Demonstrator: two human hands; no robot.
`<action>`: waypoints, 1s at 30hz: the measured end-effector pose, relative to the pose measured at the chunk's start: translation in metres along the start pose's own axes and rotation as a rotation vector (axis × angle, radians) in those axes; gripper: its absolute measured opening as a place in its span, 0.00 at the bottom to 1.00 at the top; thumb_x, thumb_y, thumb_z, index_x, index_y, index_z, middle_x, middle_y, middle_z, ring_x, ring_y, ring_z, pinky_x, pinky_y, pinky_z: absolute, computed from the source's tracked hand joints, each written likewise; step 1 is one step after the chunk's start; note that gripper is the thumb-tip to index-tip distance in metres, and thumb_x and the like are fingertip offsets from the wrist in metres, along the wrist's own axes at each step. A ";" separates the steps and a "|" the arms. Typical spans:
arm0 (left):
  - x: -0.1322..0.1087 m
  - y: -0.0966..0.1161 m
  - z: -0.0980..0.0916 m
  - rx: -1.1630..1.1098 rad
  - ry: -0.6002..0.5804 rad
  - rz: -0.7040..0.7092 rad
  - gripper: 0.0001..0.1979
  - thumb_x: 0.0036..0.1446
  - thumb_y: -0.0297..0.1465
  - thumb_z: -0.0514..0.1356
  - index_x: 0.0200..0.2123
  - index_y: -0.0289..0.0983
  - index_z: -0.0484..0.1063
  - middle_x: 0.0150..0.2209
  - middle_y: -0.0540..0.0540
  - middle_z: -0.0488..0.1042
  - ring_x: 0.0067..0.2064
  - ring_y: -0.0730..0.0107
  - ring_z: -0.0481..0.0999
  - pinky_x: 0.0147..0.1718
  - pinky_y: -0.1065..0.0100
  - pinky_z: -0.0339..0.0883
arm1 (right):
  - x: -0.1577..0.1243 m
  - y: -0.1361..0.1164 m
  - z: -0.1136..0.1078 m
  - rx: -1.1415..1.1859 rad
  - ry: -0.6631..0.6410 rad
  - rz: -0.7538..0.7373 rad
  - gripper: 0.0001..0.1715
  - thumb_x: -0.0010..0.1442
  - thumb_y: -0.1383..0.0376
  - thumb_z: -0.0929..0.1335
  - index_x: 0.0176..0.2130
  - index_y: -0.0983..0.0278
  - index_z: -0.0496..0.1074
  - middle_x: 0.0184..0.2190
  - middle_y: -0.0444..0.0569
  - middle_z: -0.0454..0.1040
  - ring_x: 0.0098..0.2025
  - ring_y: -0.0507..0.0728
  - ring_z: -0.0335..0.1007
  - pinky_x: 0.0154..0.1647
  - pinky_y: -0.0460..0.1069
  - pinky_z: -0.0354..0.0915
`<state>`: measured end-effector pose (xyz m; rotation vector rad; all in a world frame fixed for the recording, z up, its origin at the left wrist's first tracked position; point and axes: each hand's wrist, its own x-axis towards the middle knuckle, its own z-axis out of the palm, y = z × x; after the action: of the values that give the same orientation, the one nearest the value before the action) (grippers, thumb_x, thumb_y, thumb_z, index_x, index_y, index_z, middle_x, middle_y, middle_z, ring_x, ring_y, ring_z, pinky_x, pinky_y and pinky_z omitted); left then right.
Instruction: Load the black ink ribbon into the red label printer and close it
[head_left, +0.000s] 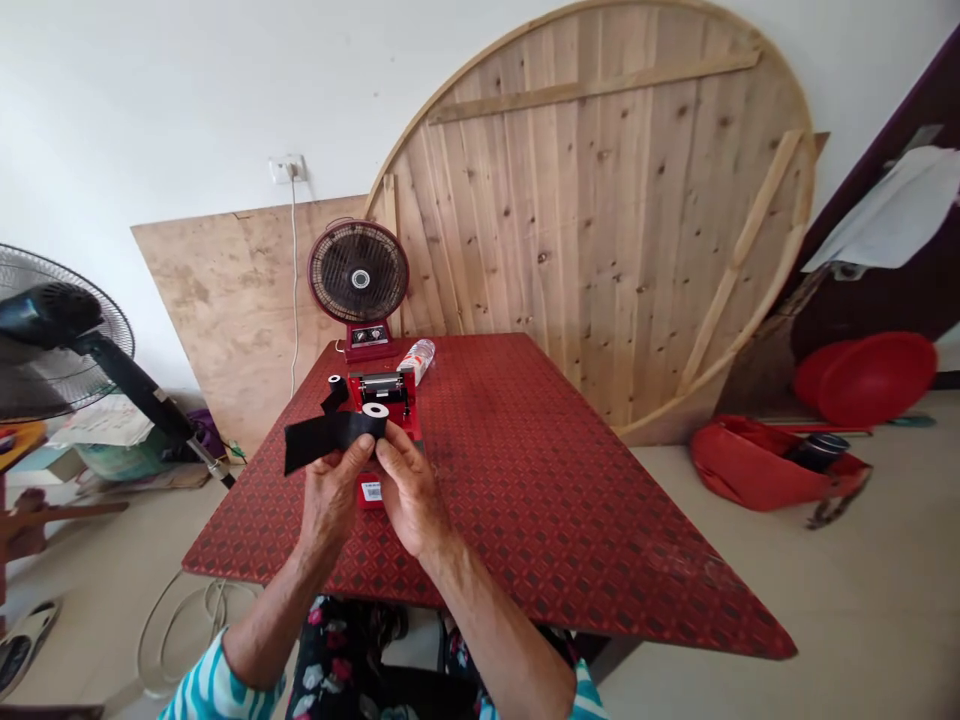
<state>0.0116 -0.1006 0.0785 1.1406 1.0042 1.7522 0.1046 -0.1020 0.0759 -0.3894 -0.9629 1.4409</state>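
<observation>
Both my hands hold a roll of black ribbon (346, 430) with a white core, raised over the table. A loose length of the ribbon hangs out to the left. My left hand (330, 500) pinches the ribbon near the roll with its thumb on top. Fingers of my right hand (412, 495) close on the roll's right side. Just behind them stands a red machine (409, 425) with a black and silver roller part on top, its lower body partly hidden by my hands. A second, smaller black roll (335, 390) with a white core lies left of the machine.
The table (525, 480) has a red patterned top. At its far end are a dark red fan (360, 285) and a clear plastic bottle (418, 360) on its side. A standing fan (56, 310) is at left. A red bag (739, 465) lies on the floor at right.
</observation>
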 end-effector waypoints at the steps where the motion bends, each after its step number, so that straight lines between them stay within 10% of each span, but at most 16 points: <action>1: 0.005 0.003 -0.002 0.020 -0.003 0.001 0.19 0.44 0.41 0.71 0.36 0.34 0.79 0.34 0.45 0.81 0.38 0.60 0.80 0.43 0.61 0.73 | 0.003 -0.004 -0.008 -0.054 -0.011 0.013 0.25 0.55 0.51 0.71 0.51 0.55 0.74 0.46 0.46 0.79 0.55 0.60 0.71 0.56 0.58 0.66; 7: 0.051 0.004 -0.013 0.236 -0.174 -0.061 0.21 0.37 0.40 0.74 0.34 0.34 0.79 0.34 0.43 0.82 0.38 0.57 0.80 0.41 0.60 0.73 | 0.035 -0.016 -0.068 -0.316 0.281 -0.125 0.23 0.56 0.51 0.68 0.50 0.56 0.73 0.50 0.48 0.77 0.52 0.58 0.73 0.53 0.56 0.67; 17: 0.100 -0.034 -0.018 0.803 -0.645 0.099 0.20 0.43 0.32 0.68 0.42 0.39 0.74 0.40 0.48 0.80 0.43 0.62 0.79 0.45 0.62 0.72 | 0.046 0.035 -0.145 -0.754 0.441 -0.242 0.17 0.57 0.57 0.64 0.43 0.59 0.75 0.45 0.50 0.77 0.51 0.58 0.71 0.58 0.58 0.64; 30: 0.125 -0.035 -0.002 0.940 -0.773 0.080 0.17 0.32 0.29 0.72 0.32 0.41 0.80 0.29 0.48 0.80 0.32 0.57 0.79 0.35 0.64 0.71 | 0.051 0.046 -0.159 -0.717 0.374 -0.094 0.14 0.53 0.61 0.66 0.39 0.58 0.76 0.41 0.46 0.78 0.46 0.57 0.72 0.56 0.57 0.65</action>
<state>-0.0181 0.0253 0.0846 2.2150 1.2788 0.6651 0.1857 0.0024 -0.0357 -1.0818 -1.1442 0.8519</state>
